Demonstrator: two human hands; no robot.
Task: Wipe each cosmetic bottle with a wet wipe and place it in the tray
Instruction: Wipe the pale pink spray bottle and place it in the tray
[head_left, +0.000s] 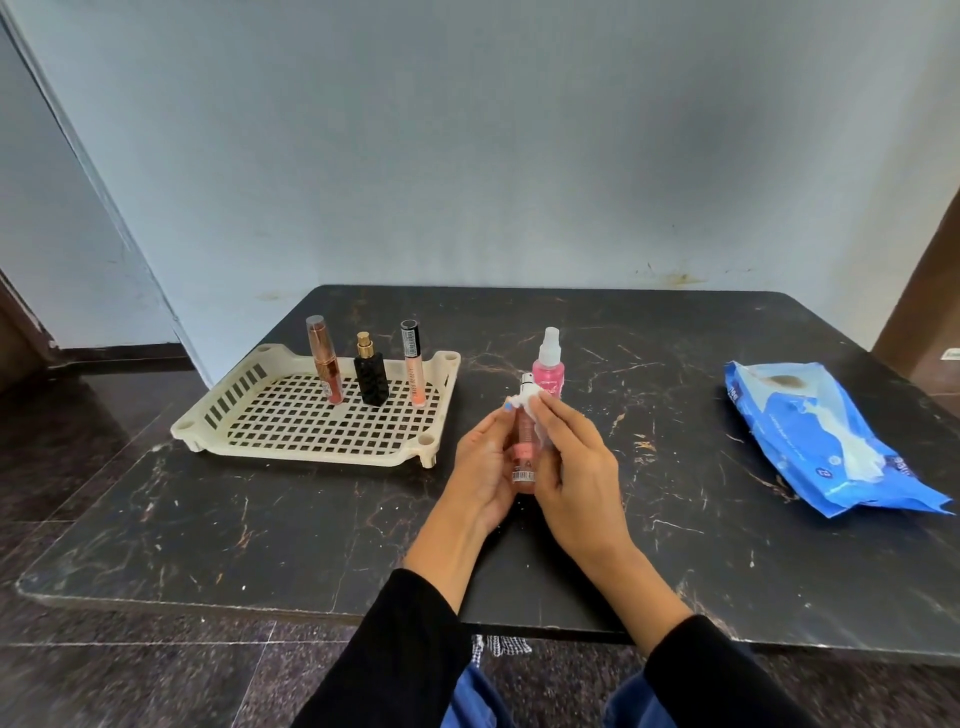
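Table (311, 519): carrying one tray (218, 410), one wipes pack (826, 441).
Tray: holding three bottles upright along its far side.
Hands: left hand (485, 467) is gripping the peach bottle (523, 457) above the table; right hand (576, 457) is pressing the wipe (522, 402) on it.
Advice: probably turning the bottle helps, covering every side.
Waiting: one pink spray bottle (550, 369), standing just behind the hands.

A plain room in a home, seemingly: a dark marble-patterned table (311, 519) is standing against a scuffed pale blue wall (467, 156), with polished dark stone flooring (104, 415) running beneath.
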